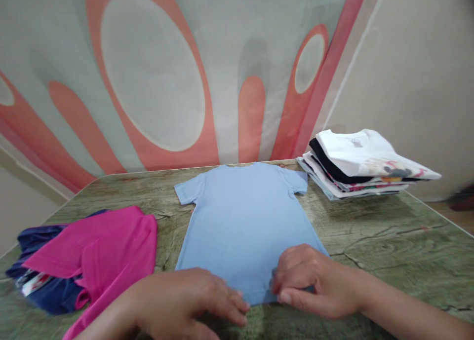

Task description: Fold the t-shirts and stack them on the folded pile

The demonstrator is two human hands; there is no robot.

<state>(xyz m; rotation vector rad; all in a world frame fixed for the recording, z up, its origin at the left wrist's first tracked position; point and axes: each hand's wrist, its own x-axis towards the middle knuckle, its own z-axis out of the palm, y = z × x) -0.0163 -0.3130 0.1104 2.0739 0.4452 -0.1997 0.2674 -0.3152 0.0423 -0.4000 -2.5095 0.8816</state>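
Observation:
A light blue T-shirt (248, 221) lies spread flat on the wood-patterned table, its neck at the far edge and its hem toward me. At the hem's left part is my left hand (192, 300), palm down with its fingers extended and slightly apart, holding nothing. My right hand (314, 281) is at the hem's right part, fingers curled and the thumb close to them, pinching the shirt's edge.
Pink and navy clothes (111, 246) lie loosely heaped on the left side of the table (400, 246). At the back right stands a stack of folded shirts (363, 157), a white one on top. A patterned wall covering (252, 118) rises behind the table.

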